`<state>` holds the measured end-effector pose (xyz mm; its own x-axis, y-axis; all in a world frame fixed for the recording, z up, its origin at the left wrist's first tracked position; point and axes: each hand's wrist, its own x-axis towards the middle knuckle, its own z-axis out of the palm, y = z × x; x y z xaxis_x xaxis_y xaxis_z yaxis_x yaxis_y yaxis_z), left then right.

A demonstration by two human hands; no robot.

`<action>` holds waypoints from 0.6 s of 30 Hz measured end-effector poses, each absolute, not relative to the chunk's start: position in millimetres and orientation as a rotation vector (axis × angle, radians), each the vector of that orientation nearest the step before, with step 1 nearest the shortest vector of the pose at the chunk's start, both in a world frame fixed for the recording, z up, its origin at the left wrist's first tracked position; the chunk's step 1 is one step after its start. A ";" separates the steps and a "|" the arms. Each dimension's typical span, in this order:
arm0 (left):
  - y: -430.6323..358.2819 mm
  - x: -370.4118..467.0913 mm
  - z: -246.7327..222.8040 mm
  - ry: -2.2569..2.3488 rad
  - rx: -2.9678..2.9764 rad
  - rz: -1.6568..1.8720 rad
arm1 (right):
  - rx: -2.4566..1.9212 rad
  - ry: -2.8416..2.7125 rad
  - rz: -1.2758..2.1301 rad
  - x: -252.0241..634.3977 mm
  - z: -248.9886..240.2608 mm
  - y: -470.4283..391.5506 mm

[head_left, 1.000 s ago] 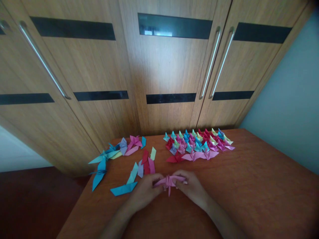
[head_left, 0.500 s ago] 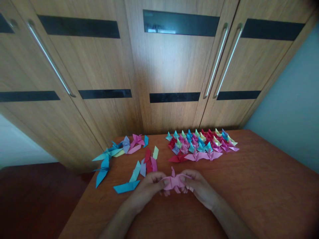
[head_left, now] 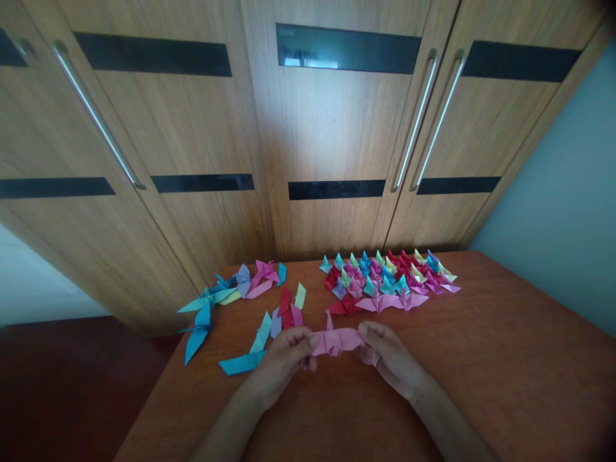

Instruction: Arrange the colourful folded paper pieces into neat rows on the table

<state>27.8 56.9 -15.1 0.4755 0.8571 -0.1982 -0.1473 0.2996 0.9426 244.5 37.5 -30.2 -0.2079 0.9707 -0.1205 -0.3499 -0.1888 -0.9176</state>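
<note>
While left hand (head_left: 289,354) pinches one wing of pink paper bird (head_left: 335,342), right hand (head_left: 395,364) grips opposite wing tip between thumb and fingers. Bird held spread over middle of wooden table (head_left: 510,346), nearer viewer than rows of paper birds (head_left: 402,286) by far edge; whether it touches tabletop, cannot tell. Step in hand: seemingly spreading and flattening wings. Next move likely calls for light, even pull on both sides, sparing creases. Flat blue folded piece (head_left: 242,364) just beside left hand; blue paper bird (head_left: 199,330) near table's left edge.
</note>
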 end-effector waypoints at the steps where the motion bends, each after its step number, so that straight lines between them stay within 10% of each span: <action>1: 57.4 27.5 -14.7 0.840 1.063 0.785 | -0.954 -0.963 1.578 245.4 -29.9 38.6; 18: 52.2 44.6 -19.0 1.012 1.379 0.781 | -1.327 -1.872 0.292 216.4 -30.6 20.4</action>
